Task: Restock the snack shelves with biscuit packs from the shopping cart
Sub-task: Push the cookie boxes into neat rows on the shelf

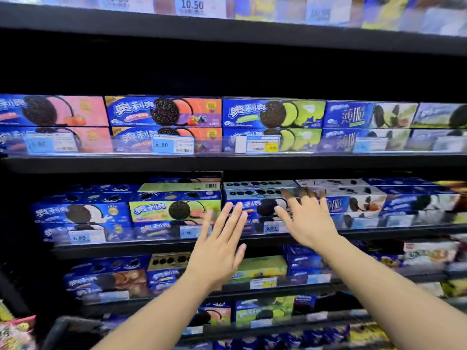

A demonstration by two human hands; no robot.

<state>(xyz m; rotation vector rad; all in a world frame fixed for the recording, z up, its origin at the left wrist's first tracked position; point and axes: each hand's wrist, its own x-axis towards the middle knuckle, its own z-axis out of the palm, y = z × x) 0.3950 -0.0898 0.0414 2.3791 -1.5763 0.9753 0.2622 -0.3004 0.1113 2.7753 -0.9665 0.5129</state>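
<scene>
My left hand (217, 246) and right hand (307, 221), fingers released and spread, hover at twelve o'clock before the shelf (126, 249) stacked with biscuit boxes (174, 209).

Landmark: blue price tag (173, 144), mid-frame, reads approx ".80". To its R, a white tag w/ yellow sticker (262, 145). Well to its L, a blurred blue tag (51, 143). High above it, the "10.50" tag (192, 5). Below-L, the "6.80" tag (79, 238). Far below-L, pink/yellow packets (12, 332), too blurred to read.
</scene>
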